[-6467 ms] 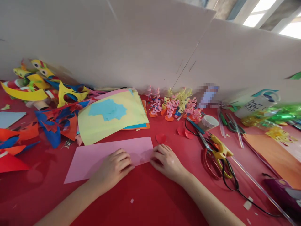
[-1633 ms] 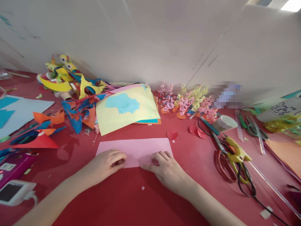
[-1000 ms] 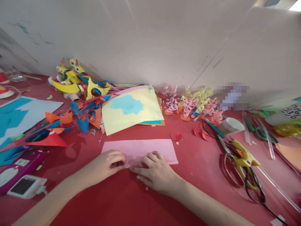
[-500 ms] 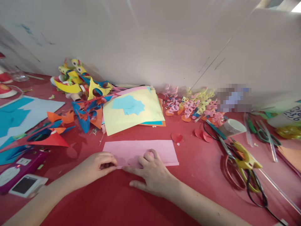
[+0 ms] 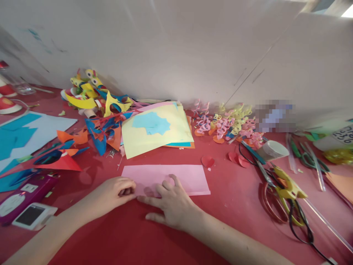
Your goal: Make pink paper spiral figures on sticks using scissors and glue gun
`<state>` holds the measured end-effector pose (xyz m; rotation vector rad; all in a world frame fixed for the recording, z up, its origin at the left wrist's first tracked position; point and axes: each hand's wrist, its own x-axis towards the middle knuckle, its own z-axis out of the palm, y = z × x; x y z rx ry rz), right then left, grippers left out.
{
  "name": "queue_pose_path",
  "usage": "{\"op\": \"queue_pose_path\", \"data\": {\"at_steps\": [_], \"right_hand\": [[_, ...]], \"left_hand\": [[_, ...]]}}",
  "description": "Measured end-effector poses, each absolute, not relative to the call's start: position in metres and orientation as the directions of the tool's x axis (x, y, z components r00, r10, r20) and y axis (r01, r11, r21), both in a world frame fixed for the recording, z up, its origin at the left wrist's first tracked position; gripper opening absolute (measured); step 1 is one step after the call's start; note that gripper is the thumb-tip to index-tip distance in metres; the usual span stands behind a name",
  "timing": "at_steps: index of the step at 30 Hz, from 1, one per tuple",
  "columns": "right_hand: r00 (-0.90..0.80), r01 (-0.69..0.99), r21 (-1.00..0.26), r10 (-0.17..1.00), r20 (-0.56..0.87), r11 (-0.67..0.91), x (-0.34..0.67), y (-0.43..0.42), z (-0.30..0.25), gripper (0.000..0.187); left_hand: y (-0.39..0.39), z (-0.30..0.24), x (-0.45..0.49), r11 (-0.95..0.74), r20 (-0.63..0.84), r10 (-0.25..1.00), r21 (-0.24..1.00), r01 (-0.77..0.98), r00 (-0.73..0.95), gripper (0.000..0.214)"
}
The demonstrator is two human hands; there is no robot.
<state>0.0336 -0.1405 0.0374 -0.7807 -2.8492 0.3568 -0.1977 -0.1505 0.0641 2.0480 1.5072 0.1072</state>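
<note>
A pink sheet of paper (image 5: 162, 173) lies flat on the red table, with a narrow fold along its near edge. My left hand (image 5: 120, 189) pinches the sheet's near left corner between thumb and fingers. My right hand (image 5: 171, 202) rests on the near edge with its fingers spread, the index finger stretched left along the fold close to my left fingertips. Beyond the sheet lies a stack of coloured paper (image 5: 165, 138), pale yellow on top, with blue cut pieces (image 5: 151, 124) on it.
On the right are scissors (image 5: 264, 173), a yellow glue gun (image 5: 289, 186) with a black cord, and a paper cup (image 5: 273, 150). Pink and yellow paper curls (image 5: 227, 121) stand by the wall. At left lie colourful paper cutouts (image 5: 63, 162), a purple power strip (image 5: 30, 191) and a small white device (image 5: 34, 216).
My right hand has slid a little to the left along the near edge, toward my left hand. My left hand still pinches the corner.
</note>
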Motion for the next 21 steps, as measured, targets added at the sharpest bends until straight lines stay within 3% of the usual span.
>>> {"op": "queue_pose_path", "data": {"at_steps": [21], "right_hand": [[-0.818, 0.528, -0.257, 0.566, 0.103, 0.81, 0.031, -0.145, 0.033, 0.044]], "left_hand": [[-0.155, 0.075, -0.229, -0.067, -0.364, 0.886, 0.514, 0.855, 0.288, 0.017]]}}
